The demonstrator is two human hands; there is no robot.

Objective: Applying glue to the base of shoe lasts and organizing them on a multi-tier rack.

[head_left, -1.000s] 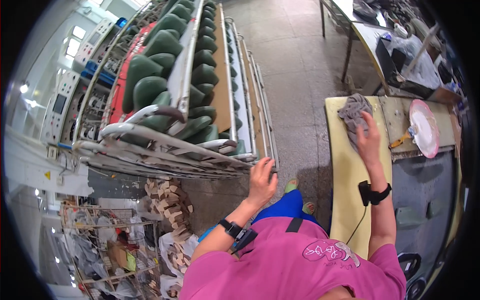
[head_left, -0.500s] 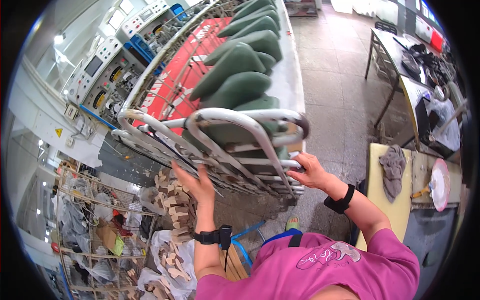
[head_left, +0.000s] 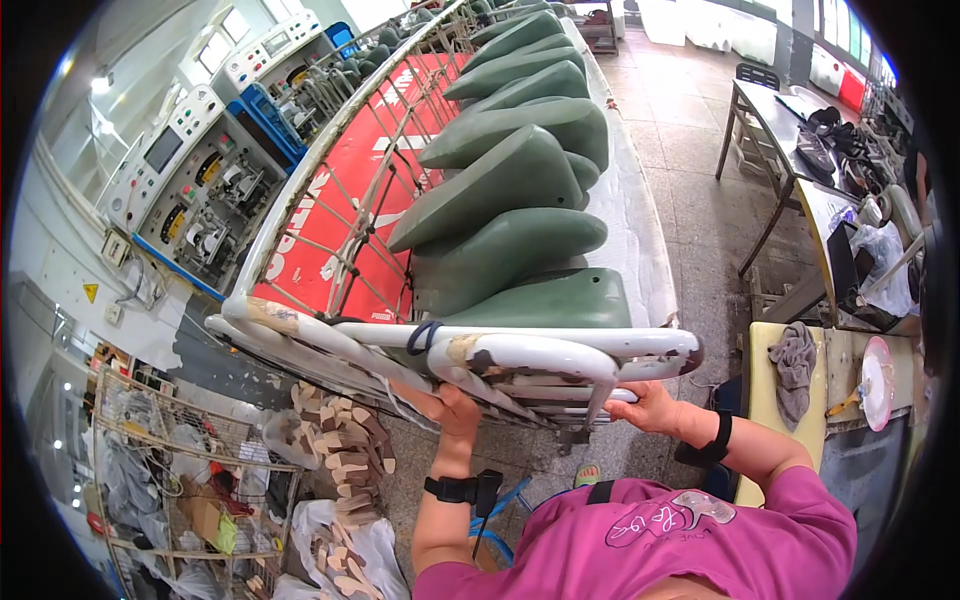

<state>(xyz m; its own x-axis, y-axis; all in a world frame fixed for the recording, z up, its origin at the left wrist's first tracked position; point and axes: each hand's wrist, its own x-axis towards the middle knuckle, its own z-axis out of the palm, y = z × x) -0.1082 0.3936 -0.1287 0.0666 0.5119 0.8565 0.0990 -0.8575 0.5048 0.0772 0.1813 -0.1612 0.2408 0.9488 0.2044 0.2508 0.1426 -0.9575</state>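
Observation:
A white tubular wheeled-rack frame [head_left: 560, 345] with chipped paint stands before me. Green shoe lasts [head_left: 500, 190] lie in a row on it, toes toward the left. My right hand [head_left: 650, 408] wraps round a short tube at the right of its near end. Lower down on the near end, left of centre, my left hand [head_left: 452, 412] closes on the frame, its fingers partly hidden behind the bars. A dark cord [head_left: 422, 338] is looped on the top tube between the hands.
Control machines [head_left: 165, 150] line the left wall. At lower left are a wire cage [head_left: 190, 470] of bagged items and a pile of sole-shaped pieces [head_left: 345, 450]. On the right stand a table [head_left: 770, 120] with shoes and a yellow-topped bench [head_left: 775, 400] with a grey cloth [head_left: 793, 375].
The rack's near end has swung lower and to the right in view, showing more of the lasts. My left hand has gone from spread fingers to a hold on the frame; the right keeps its grip.

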